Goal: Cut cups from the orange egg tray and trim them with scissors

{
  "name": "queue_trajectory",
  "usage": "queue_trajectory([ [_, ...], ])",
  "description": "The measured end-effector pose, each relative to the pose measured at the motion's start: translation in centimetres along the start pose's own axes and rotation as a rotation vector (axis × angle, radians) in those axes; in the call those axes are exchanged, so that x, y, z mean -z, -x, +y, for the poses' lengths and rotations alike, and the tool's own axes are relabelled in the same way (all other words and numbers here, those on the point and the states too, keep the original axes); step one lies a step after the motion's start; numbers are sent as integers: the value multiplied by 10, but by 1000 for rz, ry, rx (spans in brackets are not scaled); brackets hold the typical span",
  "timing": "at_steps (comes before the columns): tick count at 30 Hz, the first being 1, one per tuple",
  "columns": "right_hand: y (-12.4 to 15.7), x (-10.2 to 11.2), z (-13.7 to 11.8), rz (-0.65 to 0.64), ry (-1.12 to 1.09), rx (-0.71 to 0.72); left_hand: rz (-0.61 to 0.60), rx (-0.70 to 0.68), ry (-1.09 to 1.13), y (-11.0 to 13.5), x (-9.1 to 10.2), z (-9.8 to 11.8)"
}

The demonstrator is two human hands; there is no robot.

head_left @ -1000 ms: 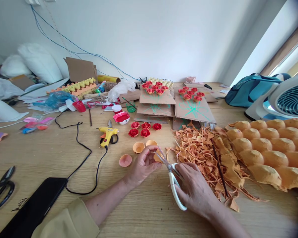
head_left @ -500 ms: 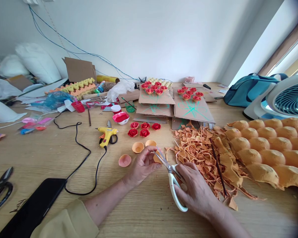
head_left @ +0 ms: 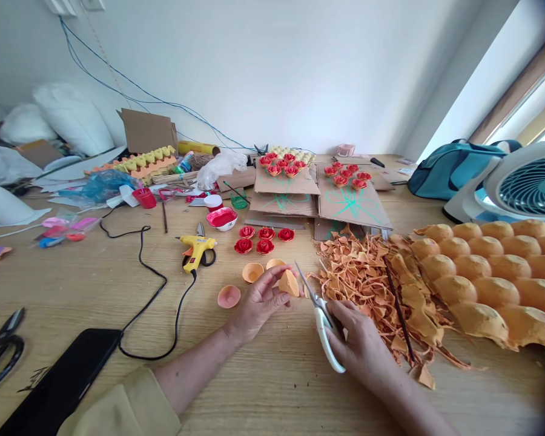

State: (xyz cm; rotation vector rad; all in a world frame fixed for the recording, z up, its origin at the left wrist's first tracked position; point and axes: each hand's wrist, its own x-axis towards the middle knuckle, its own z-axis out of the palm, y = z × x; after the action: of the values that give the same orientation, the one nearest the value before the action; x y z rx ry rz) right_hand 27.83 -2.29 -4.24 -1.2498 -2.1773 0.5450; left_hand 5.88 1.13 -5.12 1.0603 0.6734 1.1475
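Between the thumb and fingers of my left hand (head_left: 260,300) is an orange egg-carton cup (head_left: 289,283), tilted so its side faces me. My right hand (head_left: 356,336) grips white-handled scissors (head_left: 326,339), their blades parted just right of the cup. A small orange scrap (head_left: 306,291) shows between the cup and the blades. Left of the held piece, trimmed cups sit on the table: a pinkish cup (head_left: 229,297) and an orange cup (head_left: 253,273), with another partly hidden behind my fingers. Several red paper roses (head_left: 264,246) lie beyond them.
A heap of orange scraps (head_left: 354,266) and a large egg tray (head_left: 485,260) lie to the right. A yellow glue gun (head_left: 197,252) with a trailing cord, a bowl of red paint (head_left: 222,218) and a black phone (head_left: 63,375) are leftward. Cardboard pieces (head_left: 352,209) hold more roses.
The scissors have moved off the cup, slightly to the right. My left hand has turned the cup so more of its side shows, and a scrap now appears beside it.
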Motion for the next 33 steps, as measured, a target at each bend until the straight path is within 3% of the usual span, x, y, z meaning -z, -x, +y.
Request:
queue_trajectory([
  [4, 0, 2, 5, 42, -62, -94, -74, 162, 178, 0, 2, 3],
  [10, 0, 4, 3, 33, -191, -188, -170, 285, 427, -3, 5, 4],
  [17, 0, 4, 2, 31, -279, -206, -180, 306, 460, -3, 2, 8],
  [33, 1, 3, 3, -6, -258, -190, -190, 341, 506, -3, 6, 4],
])
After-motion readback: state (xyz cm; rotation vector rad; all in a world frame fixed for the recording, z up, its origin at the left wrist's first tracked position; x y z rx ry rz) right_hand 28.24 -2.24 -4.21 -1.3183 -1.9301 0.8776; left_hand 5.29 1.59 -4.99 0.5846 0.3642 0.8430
